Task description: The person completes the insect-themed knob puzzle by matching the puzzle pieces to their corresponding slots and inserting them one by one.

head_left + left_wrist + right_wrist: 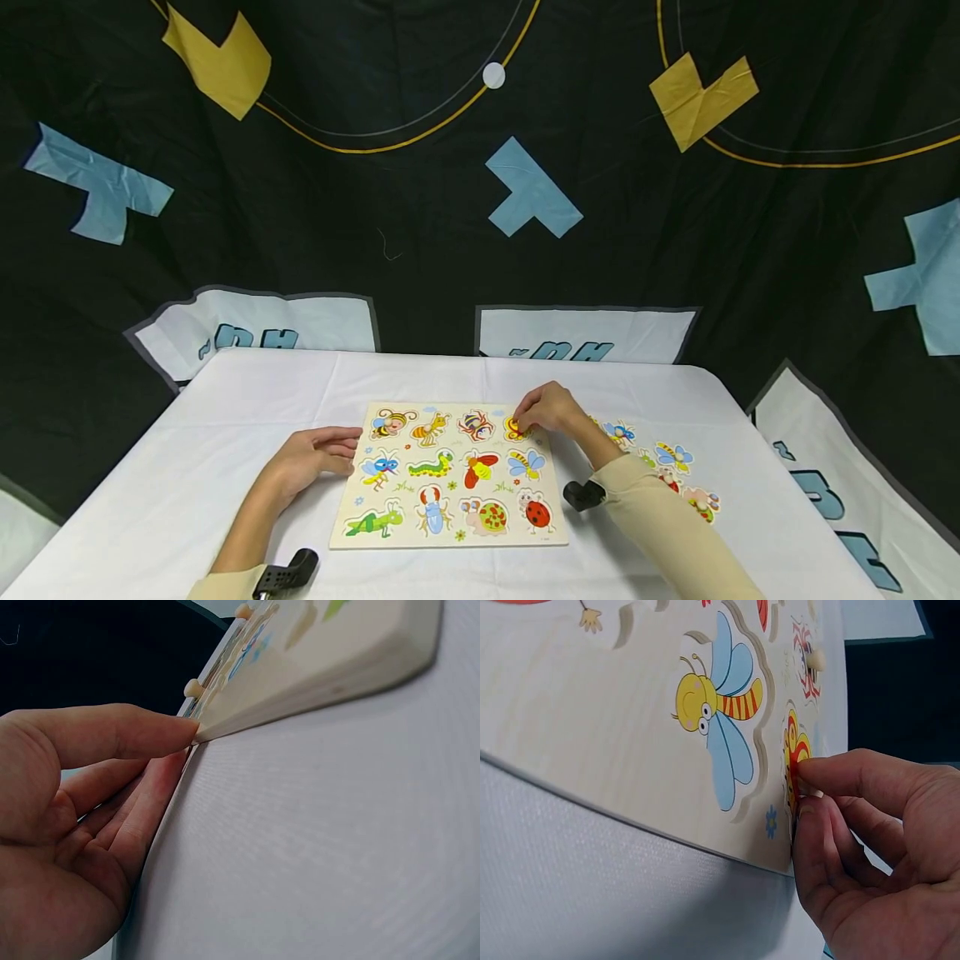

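Note:
A wooden insect peg-puzzle board (416,540) lies on the white table between the hands. At its top right, my right hand (550,407) pinches the small knob of a red and yellow butterfly piece (791,761) between thumb and finger, over the board's corner. Beside it a spider piece (804,664) with a wooden knob sits in the board, and the blue-winged bee recess (724,705) holds no piece. On the opposite side, my left hand (318,454) touches the board's left edge with its fingers fairly straight. Knobs (193,688) stand along the top row in the left wrist view.
Right of the board lie several loose pieces, partly behind the right forearm: a blue-winged insect (620,432), a bee (673,457), a ladybug (669,479) and a snail (702,502). A black cloth (420,208) hangs behind the table.

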Demonstrator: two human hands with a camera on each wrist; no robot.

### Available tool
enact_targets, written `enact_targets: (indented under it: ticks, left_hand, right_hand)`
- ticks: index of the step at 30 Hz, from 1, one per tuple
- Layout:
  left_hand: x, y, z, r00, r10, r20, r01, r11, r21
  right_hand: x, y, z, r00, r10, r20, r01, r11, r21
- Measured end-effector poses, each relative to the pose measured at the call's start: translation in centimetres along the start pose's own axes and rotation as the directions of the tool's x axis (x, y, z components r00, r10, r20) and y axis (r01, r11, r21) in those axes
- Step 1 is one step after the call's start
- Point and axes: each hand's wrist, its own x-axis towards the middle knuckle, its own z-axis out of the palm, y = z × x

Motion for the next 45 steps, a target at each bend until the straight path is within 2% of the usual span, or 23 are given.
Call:
enact_targets:
  ticks: [13,23,34,45]
  left_hand:
    - [-0.2,0.2,0.0,1.000,0.008,0.000,-0.008,1.000,0.011]
    - [-0.2,0.3,0.0,1.000,0.011,-0.002,-0.011,1.000,0.011]
    - [-0.1,0.2,0.1,1.000,-0.013,-0.002,0.013,1.000,0.016]
    - [0.0,0.1,0.0,1.000,-0.007,-0.006,0.007,1.000,0.009]
  right_hand:
    - [-0.1,0.1,0.1,1.000,-0.021,0.003,0.021,1.000,0.017]
    - [-0.1,0.4,0.1,1.000,-0.005,0.006,0.005,1.000,0.029]
    - [-0.1,0.9,-0.1,0.999,-0.015,0.032,0.013,0.997,0.080]
    - [-0.7,1.2,-1.4,0.999,-0.041,0.017,0.040,0.996,0.086]
